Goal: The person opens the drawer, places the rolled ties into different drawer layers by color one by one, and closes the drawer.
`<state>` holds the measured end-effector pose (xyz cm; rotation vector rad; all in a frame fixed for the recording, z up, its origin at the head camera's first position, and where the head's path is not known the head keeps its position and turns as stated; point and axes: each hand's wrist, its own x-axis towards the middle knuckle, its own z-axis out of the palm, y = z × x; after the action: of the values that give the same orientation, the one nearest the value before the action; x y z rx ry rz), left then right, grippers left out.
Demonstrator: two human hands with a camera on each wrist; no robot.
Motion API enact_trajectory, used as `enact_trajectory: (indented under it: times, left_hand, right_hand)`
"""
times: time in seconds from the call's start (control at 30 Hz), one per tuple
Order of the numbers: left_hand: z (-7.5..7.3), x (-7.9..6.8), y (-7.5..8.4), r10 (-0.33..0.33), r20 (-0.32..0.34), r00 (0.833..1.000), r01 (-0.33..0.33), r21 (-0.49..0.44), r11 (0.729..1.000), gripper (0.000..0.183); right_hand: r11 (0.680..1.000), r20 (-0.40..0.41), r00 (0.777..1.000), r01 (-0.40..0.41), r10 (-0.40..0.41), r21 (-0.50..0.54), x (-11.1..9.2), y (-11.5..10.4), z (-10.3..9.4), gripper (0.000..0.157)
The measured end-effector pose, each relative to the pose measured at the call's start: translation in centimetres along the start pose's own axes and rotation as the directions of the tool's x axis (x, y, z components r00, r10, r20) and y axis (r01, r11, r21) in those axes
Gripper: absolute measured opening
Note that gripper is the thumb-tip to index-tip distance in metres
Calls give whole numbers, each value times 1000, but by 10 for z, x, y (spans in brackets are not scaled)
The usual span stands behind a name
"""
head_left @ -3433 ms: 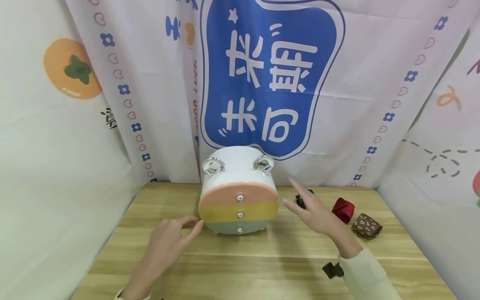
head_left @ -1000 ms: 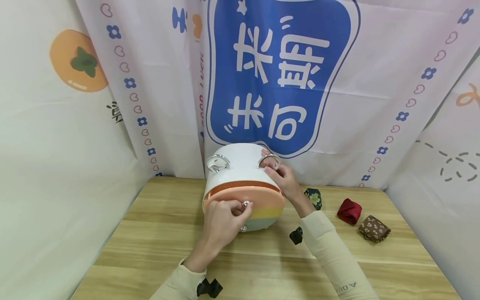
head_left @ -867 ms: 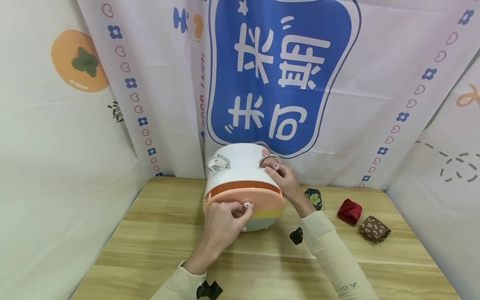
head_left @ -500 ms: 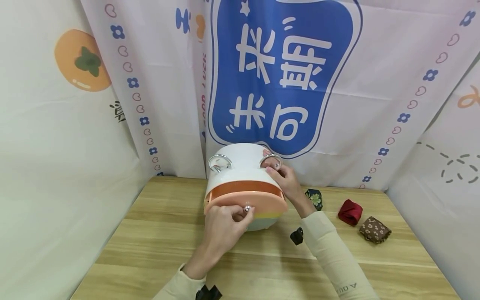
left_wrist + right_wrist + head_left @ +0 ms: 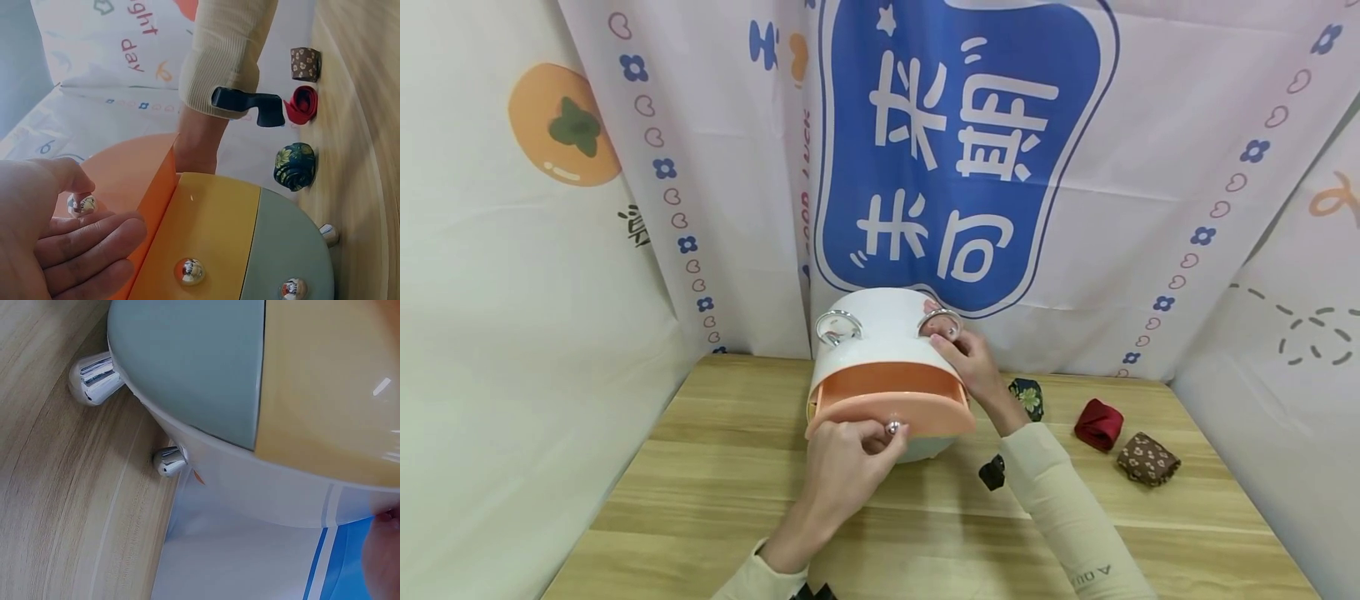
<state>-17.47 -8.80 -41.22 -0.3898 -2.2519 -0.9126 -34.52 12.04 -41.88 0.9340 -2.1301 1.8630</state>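
A small white drawer box (image 5: 887, 325) with two silver-rimmed round ears stands on the table. My left hand (image 5: 850, 462) pinches the silver knob (image 5: 892, 427) of its orange top drawer (image 5: 925, 410), which is pulled partway out; the visible part inside looks bare. Below it, the yellow drawer (image 5: 212, 219) and grey-green drawer (image 5: 287, 231) are closed. My right hand (image 5: 973, 367) grips the box at its right ear (image 5: 940, 323), thumb in front and a fingertip showing behind. In the right wrist view only a blurred piece of that hand (image 5: 381, 556) shows.
To the right lie a dark green floral rolled tie (image 5: 1027, 397), a red rolled tie (image 5: 1100, 423) and a brown floral rolled tie (image 5: 1148, 459). Printed cloth (image 5: 752, 208) hangs right behind the box. Silver feet (image 5: 97, 378) lift the box off the wooden table (image 5: 700, 467).
Both hands have come from beside the box onto it. The left hand has drawn the orange drawer toward me, and the gap above it has widened. The right hand has stayed put lately.
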Motion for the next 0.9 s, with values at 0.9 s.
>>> enact_trajectory:
  times: [0.9]
  left_hand:
    - [-6,-16,9,13,-4,1000,-13,-19,1000,33]
  right_hand:
    - [1000,-52,998,-24,23,-19,1,1,2,27]
